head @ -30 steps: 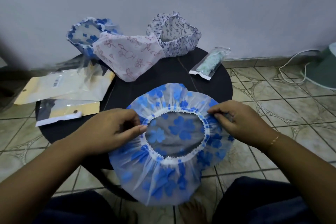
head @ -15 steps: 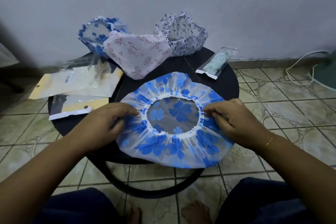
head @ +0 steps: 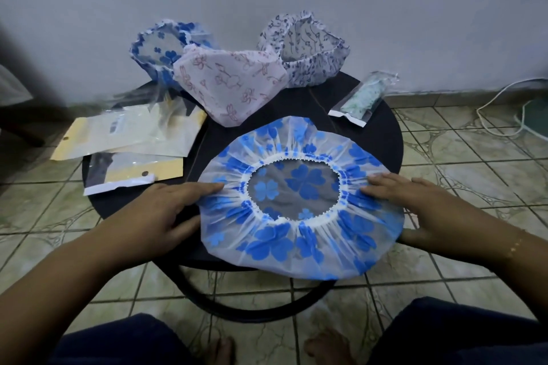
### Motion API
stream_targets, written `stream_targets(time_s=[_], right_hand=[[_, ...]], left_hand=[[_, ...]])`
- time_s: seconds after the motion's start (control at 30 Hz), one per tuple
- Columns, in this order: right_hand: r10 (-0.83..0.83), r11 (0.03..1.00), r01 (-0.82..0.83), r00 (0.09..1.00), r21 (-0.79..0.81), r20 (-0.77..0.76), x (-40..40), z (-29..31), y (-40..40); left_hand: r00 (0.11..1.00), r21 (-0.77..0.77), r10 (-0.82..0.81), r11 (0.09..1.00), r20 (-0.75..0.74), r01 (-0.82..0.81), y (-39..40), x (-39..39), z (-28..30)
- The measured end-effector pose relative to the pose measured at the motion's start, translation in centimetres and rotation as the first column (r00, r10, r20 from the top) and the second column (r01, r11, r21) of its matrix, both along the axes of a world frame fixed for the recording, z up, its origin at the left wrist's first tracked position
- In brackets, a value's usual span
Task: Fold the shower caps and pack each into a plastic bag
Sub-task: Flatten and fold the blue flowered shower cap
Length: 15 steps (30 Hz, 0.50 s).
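1. The blue-flowered shower cap (head: 299,213) lies flat, opening upward, on the near edge of the round black table (head: 382,139), its near rim hanging over the edge between your wrists.
2. Your left hand (head: 160,210) rests flat with straight fingers, the fingertips (head: 213,186) on the cap's left rim. It holds nothing.
3. Your right hand (head: 415,201) mirrors it: palm down, fingers straight, pressing the right rim. Nothing gripped.
4. Handling, as a judgement: thin plastic film, very light, limp, likely slick on the tabletop. It should crease easily but spring open at the gathered elastic band (head: 293,218) between your hands.
5. Where to take hold: pinch the outer film just beyond your fingertips on each side, not the elastic, and keep one palm on it while folding.
6. Count of caps: four. This one, plus three unfolded beyond your hands: a second blue-flowered cap (head: 160,50), a pink-printed cap (head: 228,86), and a cap with small dark print (head: 308,50).
7. Bags: one packed bag (head: 360,98) beyond your right hand; a pile of flat empty bags (head: 124,139) beyond your left, at least two, exact number unclear.
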State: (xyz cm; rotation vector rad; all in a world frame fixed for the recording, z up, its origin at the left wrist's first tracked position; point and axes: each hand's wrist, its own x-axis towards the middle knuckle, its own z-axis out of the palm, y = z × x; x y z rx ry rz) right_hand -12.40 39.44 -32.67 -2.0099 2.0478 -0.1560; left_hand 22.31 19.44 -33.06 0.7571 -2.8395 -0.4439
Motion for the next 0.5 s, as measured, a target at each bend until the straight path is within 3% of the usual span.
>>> stream_targets(time_s=[0.1,0.23,0.4,0.5], right_hand=[[-0.074,0.996,0.085,0.962,-0.031,0.263,0.5,0.7,-0.2],[-0.239,0.913,0.373,0.814,-0.162,0.529,0.8,1.1,-0.7],[-0.366,0.757,0.606,0.705,-0.247,0.608,1.2,-0.3,-2.9],[-0.415,0.684,0.66,0.702,-0.311,0.578,1.4,-0.8,-4.0]], left_hand=[[0.997,0.053,0.041,0.998,-0.061,-0.037,0.0,-0.2,0.3],[0.953,0.18,0.191,0.972,-0.236,-0.15,1.0,-0.9,0.5],[0.771,0.267,0.507,0.861,-0.386,-0.433,1.8,-3.4,-0.8],[0.712,0.276,0.588,0.809,-0.384,-0.52,1.8,-4.2,-0.8]])
